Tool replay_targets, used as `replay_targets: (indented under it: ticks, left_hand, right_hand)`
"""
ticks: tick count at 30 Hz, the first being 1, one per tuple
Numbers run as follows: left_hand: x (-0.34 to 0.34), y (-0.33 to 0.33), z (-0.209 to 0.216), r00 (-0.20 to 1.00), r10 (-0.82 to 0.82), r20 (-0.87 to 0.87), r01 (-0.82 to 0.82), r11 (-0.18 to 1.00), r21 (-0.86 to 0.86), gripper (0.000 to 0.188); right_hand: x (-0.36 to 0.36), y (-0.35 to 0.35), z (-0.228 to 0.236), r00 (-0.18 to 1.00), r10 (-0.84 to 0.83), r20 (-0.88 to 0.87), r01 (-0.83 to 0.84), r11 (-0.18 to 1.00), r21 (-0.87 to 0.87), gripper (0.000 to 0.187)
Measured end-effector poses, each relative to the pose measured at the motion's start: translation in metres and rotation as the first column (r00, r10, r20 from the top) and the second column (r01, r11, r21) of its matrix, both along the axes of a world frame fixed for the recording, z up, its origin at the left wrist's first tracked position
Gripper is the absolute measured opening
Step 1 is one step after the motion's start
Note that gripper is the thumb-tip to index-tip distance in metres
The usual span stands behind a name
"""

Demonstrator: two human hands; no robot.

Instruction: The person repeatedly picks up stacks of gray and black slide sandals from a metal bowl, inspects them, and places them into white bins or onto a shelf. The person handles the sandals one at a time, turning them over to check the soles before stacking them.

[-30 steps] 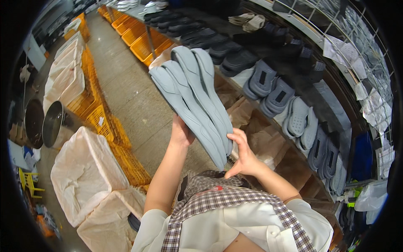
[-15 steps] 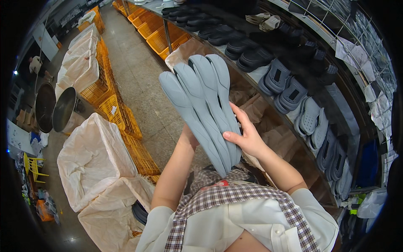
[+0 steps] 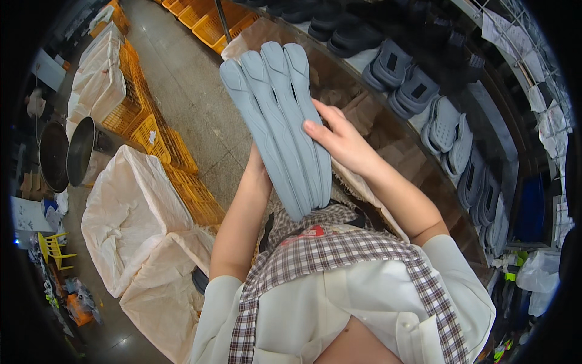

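Observation:
A bundle of several grey shoe soles [image 3: 276,121] stands on edge in front of my chest, side walls facing me and tilted toward the upper left. My right hand [image 3: 344,141] grips the bundle from the right, thumb across the nearest outer sole and fingers reaching behind. On the other side, my left hand [image 3: 261,165] supports it, most of its fingers hidden by the soles. The lower ends of the soles hang just over my checked apron [image 3: 327,242]. Their undersides do not show.
At right, a shelf carries grey sandals [image 3: 414,91], pale perforated clogs [image 3: 447,127] and black footwear [image 3: 354,39]. Cloth-lined bins [image 3: 130,224] and yellow crates [image 3: 191,194] line the left. Two dark round drums [image 3: 85,151] stand beyond them. Brown sacks lie under the shelf.
The soles have moved up and slightly left with both hands and now sit closer together, their gaps narrower. My right thumb has moved up along the outer sole. The view has shifted.

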State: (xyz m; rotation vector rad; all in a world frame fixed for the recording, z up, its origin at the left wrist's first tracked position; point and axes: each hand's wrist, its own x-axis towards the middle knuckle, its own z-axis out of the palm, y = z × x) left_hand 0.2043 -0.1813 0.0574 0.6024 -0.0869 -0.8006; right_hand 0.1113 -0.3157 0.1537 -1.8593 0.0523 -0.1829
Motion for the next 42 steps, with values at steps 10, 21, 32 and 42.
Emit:
replay_targets:
  ticks: [10, 21, 32, 42]
  left_hand:
    - [-0.004, 0.0, -0.007, 0.998, -0.002, -0.07, 0.003, 1.0, 0.02, 0.05]
    - [-0.006, -0.003, 0.025, 0.885, 0.13, 0.447, -0.199, 0.974, 0.11, 0.054]
    - [-0.032, 0.006, 0.016, 0.973, -0.118, -0.197, 0.099, 0.99, -0.105, 0.046]
    - [-0.035, 0.009, -0.007, 0.967, -0.208, -0.145, 0.189, 0.973, -0.135, 0.047]
  right_hand:
    - [0.0, 0.002, -0.002, 1.0, -0.001, 0.02, 0.0, 1.0, 0.028, 0.058]
    - [-0.011, -0.026, -0.013, 0.99, 0.095, 0.102, -0.093, 0.995, -0.028, 0.078]
    - [-0.028, -0.064, -0.014, 0.982, 0.189, -0.027, -0.132, 0.774, 0.619, 0.03]
    - [-0.051, -0.042, -0.017, 0.979, 0.14, -0.149, -0.037, 0.837, 0.546, 0.066]
